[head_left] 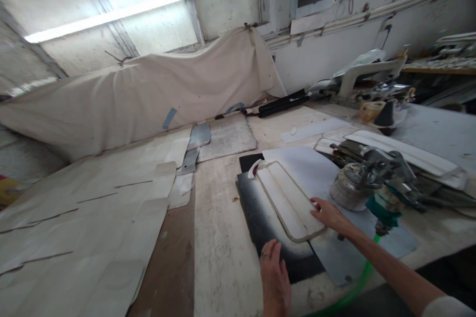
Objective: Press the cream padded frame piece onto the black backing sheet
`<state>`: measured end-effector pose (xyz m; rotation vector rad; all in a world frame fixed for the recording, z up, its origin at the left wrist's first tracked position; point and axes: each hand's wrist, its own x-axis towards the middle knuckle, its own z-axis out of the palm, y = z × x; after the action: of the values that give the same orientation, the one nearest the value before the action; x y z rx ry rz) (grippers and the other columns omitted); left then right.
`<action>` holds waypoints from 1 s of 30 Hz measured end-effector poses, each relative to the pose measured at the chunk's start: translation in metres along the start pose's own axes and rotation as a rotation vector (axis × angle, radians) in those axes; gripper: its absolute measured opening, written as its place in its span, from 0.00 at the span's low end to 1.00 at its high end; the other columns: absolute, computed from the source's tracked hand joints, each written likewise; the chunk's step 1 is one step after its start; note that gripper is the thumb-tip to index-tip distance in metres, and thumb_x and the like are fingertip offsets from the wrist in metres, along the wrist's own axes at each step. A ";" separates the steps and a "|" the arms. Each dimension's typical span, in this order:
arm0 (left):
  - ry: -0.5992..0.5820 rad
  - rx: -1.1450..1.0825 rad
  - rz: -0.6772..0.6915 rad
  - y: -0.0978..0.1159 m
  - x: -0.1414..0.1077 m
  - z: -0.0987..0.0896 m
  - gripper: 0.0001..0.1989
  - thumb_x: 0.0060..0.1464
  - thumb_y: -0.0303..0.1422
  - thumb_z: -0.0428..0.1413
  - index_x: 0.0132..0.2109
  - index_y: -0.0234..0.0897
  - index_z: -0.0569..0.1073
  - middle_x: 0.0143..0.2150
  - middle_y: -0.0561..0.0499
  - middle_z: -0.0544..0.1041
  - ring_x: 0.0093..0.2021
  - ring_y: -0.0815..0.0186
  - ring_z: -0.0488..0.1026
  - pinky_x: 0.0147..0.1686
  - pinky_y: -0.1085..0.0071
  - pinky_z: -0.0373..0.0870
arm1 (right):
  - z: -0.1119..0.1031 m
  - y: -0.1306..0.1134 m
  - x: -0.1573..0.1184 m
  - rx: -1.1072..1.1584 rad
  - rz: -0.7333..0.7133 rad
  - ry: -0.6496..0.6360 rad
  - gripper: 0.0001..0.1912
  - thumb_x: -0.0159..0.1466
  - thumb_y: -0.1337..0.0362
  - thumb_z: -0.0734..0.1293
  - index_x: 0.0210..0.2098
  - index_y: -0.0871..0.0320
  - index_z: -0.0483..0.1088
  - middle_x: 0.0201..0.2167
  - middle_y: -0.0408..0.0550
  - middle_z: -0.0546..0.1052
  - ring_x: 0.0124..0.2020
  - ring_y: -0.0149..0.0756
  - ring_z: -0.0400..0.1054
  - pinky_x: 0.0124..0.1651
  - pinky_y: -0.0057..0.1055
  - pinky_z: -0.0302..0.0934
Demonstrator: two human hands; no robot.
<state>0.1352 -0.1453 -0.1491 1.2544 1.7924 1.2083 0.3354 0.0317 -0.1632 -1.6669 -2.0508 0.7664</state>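
A long white panel with rounded corners (pixel 288 203) and a raised border lies on a black sheet (pixel 256 218) that is dusted white around it. At the panel's right edge, my right hand (pixel 330 215) pinches the rim between thumb and fingers. My left hand (pixel 275 275), wearing a ring, is at the near left edge of the black sheet. Its fingers are loosely bent and hold nothing visible. To the right of the panel stands a spray gun (pixel 388 173) with a green hose (pixel 362 282). Next to it is a paint-stained jar (pixel 351 188).
Several pale sheets (pixel 92 223) spread over the left side. Stacked white panels (pixel 409 153) lie behind the spray gun. A sewing machine (pixel 368 74) stands at the back right, near a thread cone (pixel 385 114). A beige cloth (pixel 178 79) hangs along the back.
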 end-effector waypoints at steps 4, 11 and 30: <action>-0.086 0.094 0.070 -0.007 0.006 0.004 0.20 0.46 0.24 0.49 0.46 0.40 0.74 0.50 0.42 0.72 0.53 0.51 0.61 0.57 0.52 0.53 | -0.017 -0.015 -0.002 0.213 -0.061 -0.097 0.12 0.54 0.62 0.57 0.35 0.59 0.67 0.29 0.49 0.72 0.34 0.41 0.67 0.40 0.35 0.60; -0.176 0.323 0.132 0.006 0.015 -0.008 0.19 0.48 0.27 0.47 0.47 0.39 0.73 0.46 0.41 0.73 0.48 0.50 0.64 0.55 0.52 0.50 | -0.043 -0.072 -0.006 0.653 -0.043 -0.298 0.17 0.55 0.55 0.57 0.36 0.62 0.63 0.18 0.38 0.62 0.17 0.26 0.56 0.18 0.22 0.49; -0.284 0.541 0.236 0.006 0.009 -0.017 0.25 0.48 0.24 0.43 0.54 0.36 0.66 0.52 0.39 0.70 0.51 0.51 0.65 0.52 0.51 0.51 | -0.022 -0.030 -0.001 0.375 0.082 -0.008 0.23 0.50 0.57 0.59 0.43 0.64 0.65 0.19 0.44 0.67 0.18 0.33 0.60 0.20 0.29 0.54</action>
<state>0.1192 -0.1413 -0.1371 1.8800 1.8509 0.6208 0.3260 0.0297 -0.1269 -1.5393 -1.7194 1.1084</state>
